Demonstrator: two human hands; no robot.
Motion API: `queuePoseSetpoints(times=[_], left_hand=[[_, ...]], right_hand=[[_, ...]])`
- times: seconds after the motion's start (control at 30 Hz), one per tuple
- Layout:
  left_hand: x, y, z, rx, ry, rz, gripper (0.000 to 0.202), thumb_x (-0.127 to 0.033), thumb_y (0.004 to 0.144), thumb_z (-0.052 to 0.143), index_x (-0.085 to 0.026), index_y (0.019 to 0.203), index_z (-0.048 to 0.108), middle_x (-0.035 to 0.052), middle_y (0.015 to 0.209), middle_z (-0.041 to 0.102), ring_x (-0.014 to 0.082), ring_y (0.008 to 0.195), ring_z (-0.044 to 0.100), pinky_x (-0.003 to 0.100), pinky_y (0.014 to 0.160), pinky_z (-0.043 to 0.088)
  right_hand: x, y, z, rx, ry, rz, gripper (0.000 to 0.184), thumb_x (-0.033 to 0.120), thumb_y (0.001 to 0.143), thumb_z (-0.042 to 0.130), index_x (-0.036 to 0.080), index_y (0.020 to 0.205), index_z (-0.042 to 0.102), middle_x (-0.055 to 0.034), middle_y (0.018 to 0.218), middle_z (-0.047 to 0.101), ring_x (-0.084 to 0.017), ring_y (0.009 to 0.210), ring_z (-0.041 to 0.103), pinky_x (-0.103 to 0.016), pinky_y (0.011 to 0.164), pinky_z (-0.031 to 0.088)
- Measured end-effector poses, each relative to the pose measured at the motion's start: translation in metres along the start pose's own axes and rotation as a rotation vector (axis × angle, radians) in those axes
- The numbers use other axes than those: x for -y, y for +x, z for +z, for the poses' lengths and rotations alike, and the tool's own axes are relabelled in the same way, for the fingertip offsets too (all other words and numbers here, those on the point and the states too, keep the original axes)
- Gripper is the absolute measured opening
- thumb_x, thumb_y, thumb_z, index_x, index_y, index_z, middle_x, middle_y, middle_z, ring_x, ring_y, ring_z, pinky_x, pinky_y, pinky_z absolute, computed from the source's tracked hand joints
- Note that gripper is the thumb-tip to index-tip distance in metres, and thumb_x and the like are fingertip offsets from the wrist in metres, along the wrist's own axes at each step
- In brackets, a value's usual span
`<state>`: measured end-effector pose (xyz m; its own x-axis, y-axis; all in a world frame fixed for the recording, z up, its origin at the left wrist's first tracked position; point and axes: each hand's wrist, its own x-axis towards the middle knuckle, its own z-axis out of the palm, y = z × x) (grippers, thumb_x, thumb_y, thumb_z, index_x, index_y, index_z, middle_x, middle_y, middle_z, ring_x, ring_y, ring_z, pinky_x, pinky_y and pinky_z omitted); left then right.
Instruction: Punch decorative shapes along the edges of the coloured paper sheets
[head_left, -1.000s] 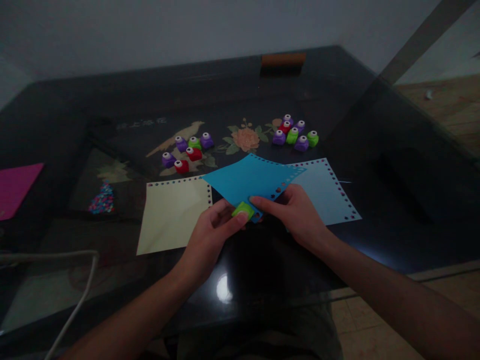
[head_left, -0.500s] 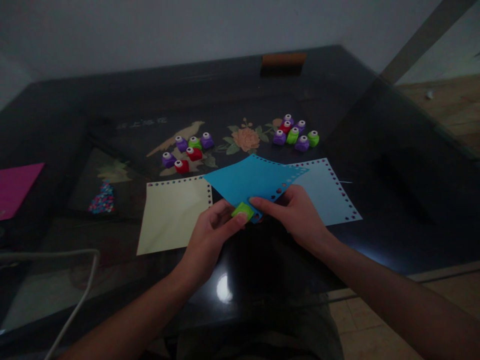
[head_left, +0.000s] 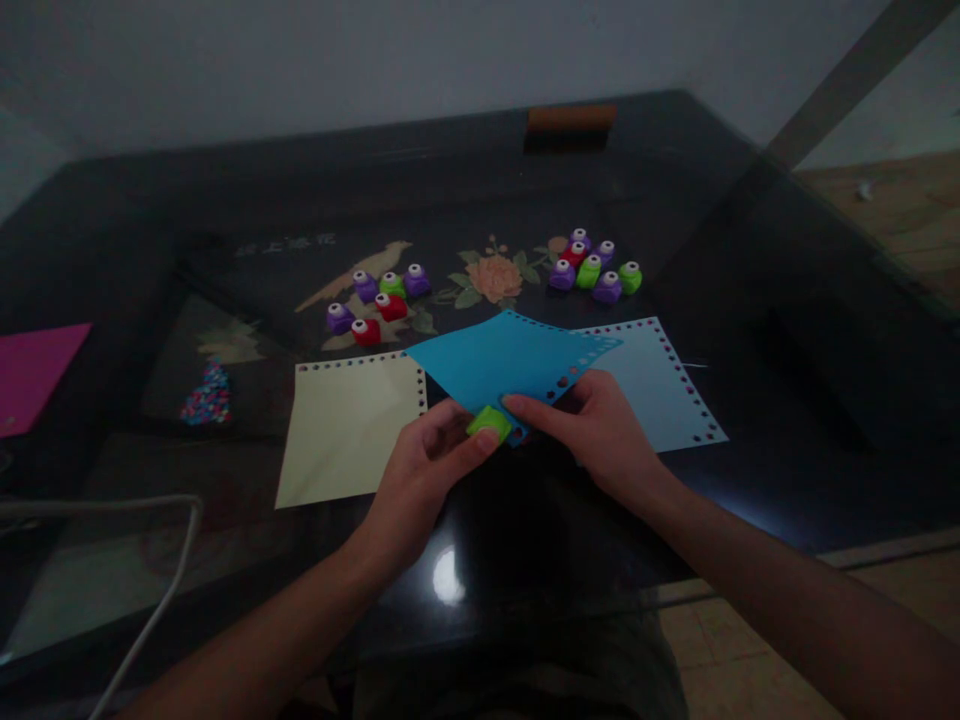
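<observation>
My left hand (head_left: 429,470) pinches a small green paper punch (head_left: 489,421) clamped on the near corner of a blue paper sheet (head_left: 504,361). My right hand (head_left: 596,430) grips the same blue sheet by its right edge, which carries a row of punched holes. The sheet is lifted slightly above the dark glass table (head_left: 787,400). Under it lie a cream sheet (head_left: 346,425) on the left and a pale blue sheet (head_left: 652,385) on the right, both with punched borders.
Two clusters of purple, green and red punches sit beyond the papers, one at the left (head_left: 379,298), one at the right (head_left: 595,269). A pile of coloured confetti (head_left: 205,398) and a pink sheet (head_left: 34,370) lie far left. A white cable (head_left: 157,590) crosses the near left.
Barely anything moved; both hands keep their hold on punch and blue sheet, and the view has drifted slightly.
</observation>
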<state>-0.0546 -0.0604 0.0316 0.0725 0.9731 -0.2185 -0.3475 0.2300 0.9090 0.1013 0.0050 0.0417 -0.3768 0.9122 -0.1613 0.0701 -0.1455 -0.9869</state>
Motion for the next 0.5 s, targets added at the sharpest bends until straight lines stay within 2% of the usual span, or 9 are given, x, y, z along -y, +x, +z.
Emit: queuePoseSetpoints(times=[0.13,0.3,0.5], left_hand=[[-0.0005,-0.0004,0.0006,-0.006,-0.004,-0.002,0.023,-0.025,0.083,0.067,-0.022,0.106,0.067,0.003,0.108,0.071,0.018,0.099,0.064,0.031,0.094,0.045],[0.001,0.0006,-0.0003,-0.004,-0.009,0.007,0.026,-0.024,0.083,0.068,-0.022,0.109,0.067,0.0033,0.111,0.07,0.0182,0.101,0.064,0.032,0.096,0.045],[0.0027,0.0009,-0.0031,-0.014,0.021,0.01,0.02,-0.023,0.082,0.069,-0.022,0.102,0.069,0.0015,0.106,0.071,0.016,0.097,0.065,0.028,0.091,0.048]], right_hand=[[0.0006,0.0,-0.0001,-0.002,-0.033,-0.002,0.026,0.038,0.07,0.073,0.016,0.062,0.062,-0.0006,0.06,0.065,-0.014,0.054,0.057,-0.025,0.052,0.046],[-0.0013,0.0004,-0.0001,-0.008,-0.034,-0.009,0.025,0.038,0.071,0.072,0.016,0.066,0.064,-0.0016,0.064,0.068,-0.015,0.056,0.059,-0.027,0.056,0.048],[-0.0032,0.0,-0.0005,-0.016,-0.083,-0.01,0.024,0.038,0.072,0.072,0.016,0.067,0.066,-0.0022,0.064,0.069,-0.015,0.055,0.06,-0.028,0.057,0.049]])
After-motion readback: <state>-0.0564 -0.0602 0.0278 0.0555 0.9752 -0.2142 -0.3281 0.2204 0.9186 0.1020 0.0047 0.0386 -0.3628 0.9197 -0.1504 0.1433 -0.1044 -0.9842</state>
